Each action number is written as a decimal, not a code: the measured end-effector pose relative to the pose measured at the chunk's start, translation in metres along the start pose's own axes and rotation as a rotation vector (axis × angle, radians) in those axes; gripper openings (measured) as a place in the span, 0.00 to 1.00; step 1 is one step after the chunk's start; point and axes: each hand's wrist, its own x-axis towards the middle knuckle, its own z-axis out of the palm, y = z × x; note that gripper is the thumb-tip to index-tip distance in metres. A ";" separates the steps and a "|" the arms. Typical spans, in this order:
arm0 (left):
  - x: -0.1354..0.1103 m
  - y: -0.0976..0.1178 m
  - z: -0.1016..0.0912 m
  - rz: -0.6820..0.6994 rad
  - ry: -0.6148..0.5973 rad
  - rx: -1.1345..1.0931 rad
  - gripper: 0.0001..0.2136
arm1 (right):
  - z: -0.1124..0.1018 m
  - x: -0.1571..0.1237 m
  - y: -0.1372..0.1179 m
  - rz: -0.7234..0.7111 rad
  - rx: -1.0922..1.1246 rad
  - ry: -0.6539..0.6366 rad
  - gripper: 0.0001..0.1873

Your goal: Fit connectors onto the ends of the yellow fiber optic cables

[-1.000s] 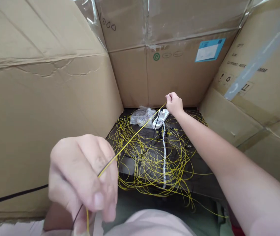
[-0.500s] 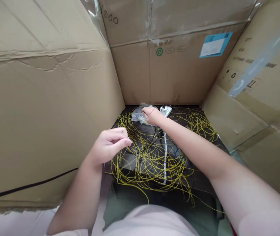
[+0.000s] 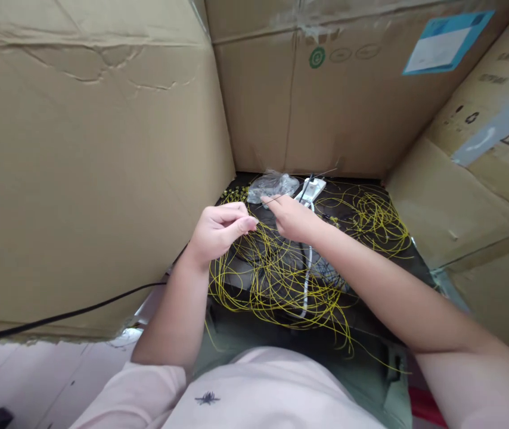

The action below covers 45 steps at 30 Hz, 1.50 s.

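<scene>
A tangle of thin yellow fibre strands (image 3: 281, 274) lies over a dark surface (image 3: 371, 310) between cardboard boxes. My left hand (image 3: 219, 229) hovers over its left part with the fingers curled and pinched together; what they hold is too thin to make out. My right hand (image 3: 292, 215) sits just to the right of it, fingers closed on a thin dark strand that runs up and to the right. The two hands are nearly touching. A white cable (image 3: 307, 280) runs down through the tangle from a white plug block (image 3: 312, 189).
Large cardboard boxes (image 3: 93, 167) wall the space on the left, back and right. A clear plastic bag (image 3: 271, 183) lies at the back of the dark surface. A black cable (image 3: 67, 313) trails off to the left across the box. My pink shirt fills the bottom.
My left hand dropped from close to the camera down to the tangle. My right hand came back from its raised reach at the rear to meet it. The view tilted downward.
</scene>
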 end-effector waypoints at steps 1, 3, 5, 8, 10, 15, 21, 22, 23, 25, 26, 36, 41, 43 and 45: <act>0.000 -0.001 0.000 0.002 0.016 -0.006 0.10 | -0.002 -0.003 -0.007 -0.030 0.053 0.048 0.32; 0.000 -0.004 0.000 0.004 0.042 -0.017 0.11 | -0.004 -0.008 -0.021 -0.073 0.200 0.074 0.30; -0.001 -0.006 -0.001 0.006 0.060 -0.023 0.11 | -0.005 -0.011 -0.033 -0.151 0.357 -0.046 0.27; -0.001 -0.008 -0.002 0.017 0.084 -0.018 0.10 | 0.001 -0.016 -0.048 -0.331 0.498 -0.321 0.23; -0.002 -0.010 -0.004 0.019 0.100 -0.008 0.10 | 0.010 -0.019 -0.055 -0.403 0.535 -0.403 0.19; -0.009 -0.016 -0.007 -0.028 0.092 0.012 0.10 | 0.033 -0.024 -0.065 -0.431 0.536 -0.408 0.11; -0.017 -0.025 -0.013 -0.060 0.099 0.020 0.09 | 0.040 -0.023 -0.065 -0.495 0.554 -0.433 0.13; -0.018 -0.026 -0.013 -0.064 0.103 0.023 0.09 | 0.040 -0.024 -0.065 -0.507 0.553 -0.436 0.12; -0.018 -0.026 -0.014 -0.069 0.103 0.027 0.10 | 0.040 -0.024 -0.065 -0.514 0.547 -0.434 0.11; -0.018 -0.027 -0.015 -0.076 0.100 0.032 0.10 | 0.041 -0.024 -0.065 -0.515 0.529 -0.421 0.14; -0.018 -0.027 -0.015 -0.077 0.101 0.035 0.10 | 0.041 -0.024 -0.065 -0.518 0.521 -0.418 0.15; -0.019 -0.038 -0.022 -0.084 0.146 0.105 0.11 | 0.041 -0.026 -0.058 -0.461 0.608 -0.428 0.20; -0.019 -0.044 -0.025 -0.096 0.135 0.190 0.11 | 0.048 -0.026 -0.063 -0.520 0.468 -0.387 0.13; -0.020 -0.046 -0.026 -0.098 0.134 0.207 0.12 | 0.051 -0.025 -0.063 -0.532 0.440 -0.389 0.12; -0.021 -0.047 -0.026 -0.100 0.139 0.214 0.12 | 0.053 -0.025 -0.063 -0.527 0.427 -0.396 0.12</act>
